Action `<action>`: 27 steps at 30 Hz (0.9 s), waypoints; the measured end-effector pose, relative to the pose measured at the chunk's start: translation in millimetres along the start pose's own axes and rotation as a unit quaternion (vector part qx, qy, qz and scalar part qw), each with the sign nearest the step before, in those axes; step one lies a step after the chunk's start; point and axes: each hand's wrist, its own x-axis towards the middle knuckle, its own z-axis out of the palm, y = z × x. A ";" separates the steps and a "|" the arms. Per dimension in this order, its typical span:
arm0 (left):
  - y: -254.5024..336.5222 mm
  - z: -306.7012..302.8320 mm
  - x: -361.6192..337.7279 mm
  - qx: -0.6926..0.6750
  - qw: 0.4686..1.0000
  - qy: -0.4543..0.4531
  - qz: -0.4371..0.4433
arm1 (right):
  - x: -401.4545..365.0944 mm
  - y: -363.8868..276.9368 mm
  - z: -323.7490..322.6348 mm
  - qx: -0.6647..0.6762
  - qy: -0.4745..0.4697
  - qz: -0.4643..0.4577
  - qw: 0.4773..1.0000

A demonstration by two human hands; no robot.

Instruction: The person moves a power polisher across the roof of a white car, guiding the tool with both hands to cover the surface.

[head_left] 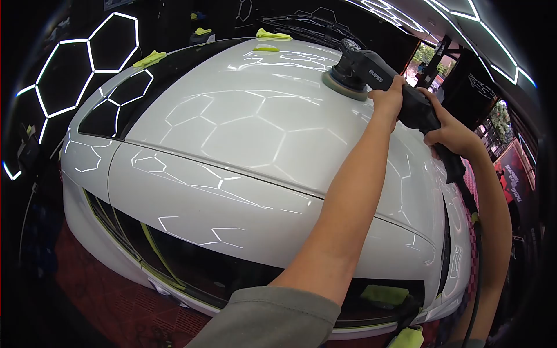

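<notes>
A black power polisher (374, 72) rests with its round pad (344, 87) on the white car's hood-like panel (255, 122), toward the upper right. My left hand (387, 101) is wrapped round the front of the polisher's body, just behind its head. Further back, my right hand (452, 129) grips the rear of the body near the handle. A black cord (477, 255) runs down from the tool along my right forearm. Hexagonal light reflections show on the glossy panel.
Yellow-green cloths (273, 35) lie along the car's far edge, and another cloth (149, 58) is at the upper left. One more cloth (408, 337) is at the bottom right. A dark wall with hexagonal lights (90, 55) stands at left; the floor (122, 298) is red.
</notes>
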 end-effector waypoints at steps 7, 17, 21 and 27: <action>-12.2 21.3 -5.3 0.013 0.999 0.032 -0.015 | -9.5 23.1 -12.8 0.024 -0.004 0.003 1.000; -49.6 73.2 -6.5 0.027 0.999 0.016 -0.035 | -22.6 80.6 -53.5 0.016 -0.007 0.014 1.000; -76.6 100.6 -4.2 0.030 0.998 0.007 -0.050 | -37.5 105.4 -68.5 0.018 0.001 0.041 0.999; -132.1 144.7 -3.8 0.038 0.998 -0.009 -0.050 | -66.8 156.1 -87.3 0.059 0.023 0.059 0.996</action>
